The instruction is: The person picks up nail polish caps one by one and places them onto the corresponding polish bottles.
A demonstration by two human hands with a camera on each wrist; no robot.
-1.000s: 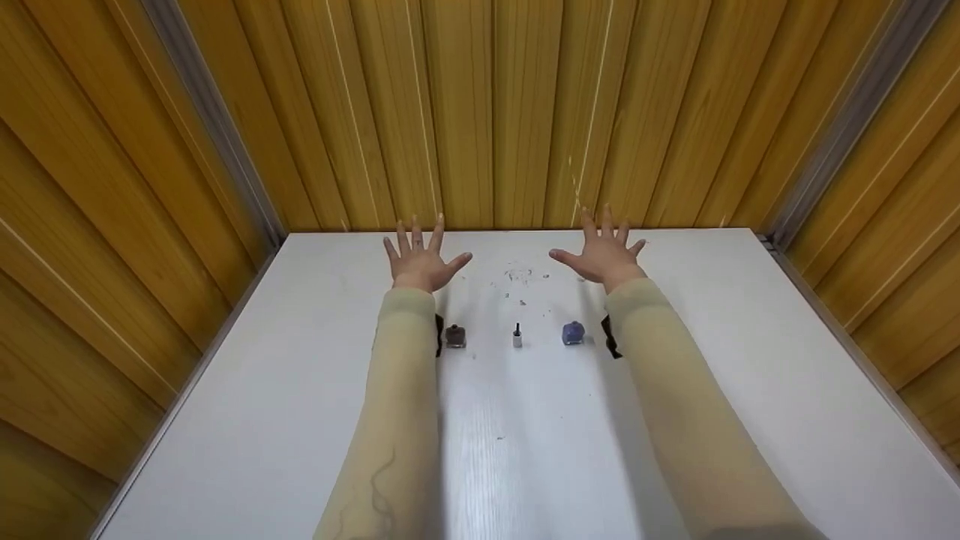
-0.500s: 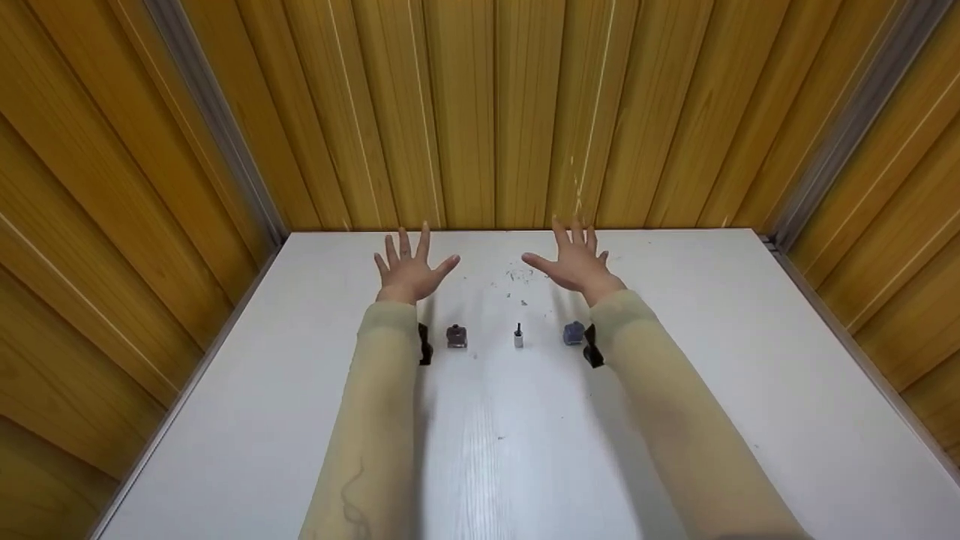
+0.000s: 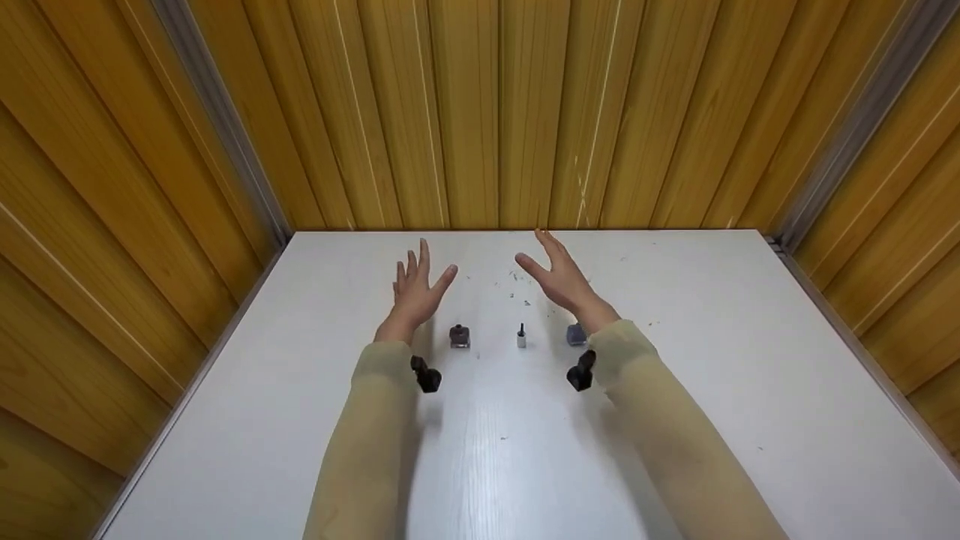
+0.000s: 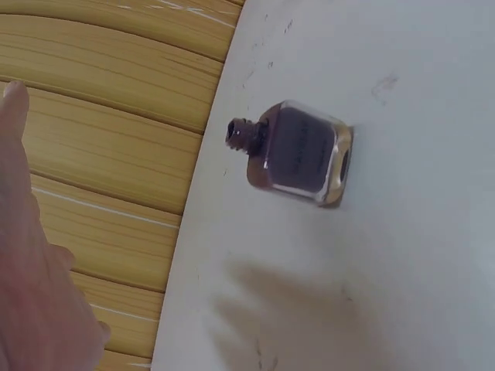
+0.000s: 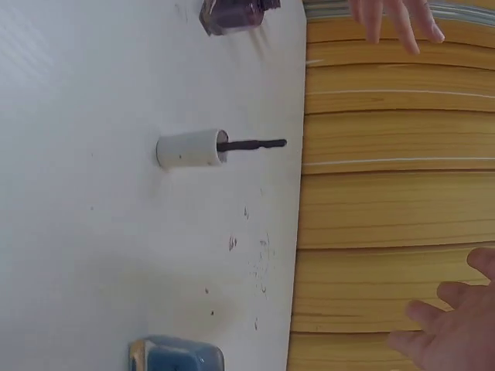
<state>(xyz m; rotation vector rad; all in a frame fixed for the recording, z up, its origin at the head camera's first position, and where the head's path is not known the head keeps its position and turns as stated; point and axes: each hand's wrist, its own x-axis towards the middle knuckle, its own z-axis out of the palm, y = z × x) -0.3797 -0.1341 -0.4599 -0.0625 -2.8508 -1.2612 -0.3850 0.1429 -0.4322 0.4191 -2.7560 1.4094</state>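
Observation:
An uncapped bottle of dark brown-purple nail polish (image 4: 302, 151) stands on the white table (image 3: 495, 465). Right of it in the head view, a white nail polish cap (image 5: 189, 148) stands with its dark brush pointing up. Further right is a blue nail polish bottle (image 3: 576, 335), partly covered by the right wrist. My left hand (image 3: 417, 300) hovers beyond the dark bottle, fingers extended and thumb apart, holding nothing. My right hand (image 3: 564, 281) hovers beyond the blue bottle, palm turned inward, thumb and fingers spread and free of any object.
Dried polish flecks (image 3: 517, 277) mark the far middle of the table. A yellow wood-look panel wall (image 3: 472, 112) rises along the table's back edge, with similar panels at both sides. Black wrist cameras (image 3: 427, 375) stick out inward from both sleeves.
Both hands have drawn back toward the person and turned from palms down to palms facing inward. The right hand has also moved left. Both bottles and the brush cap stay put.

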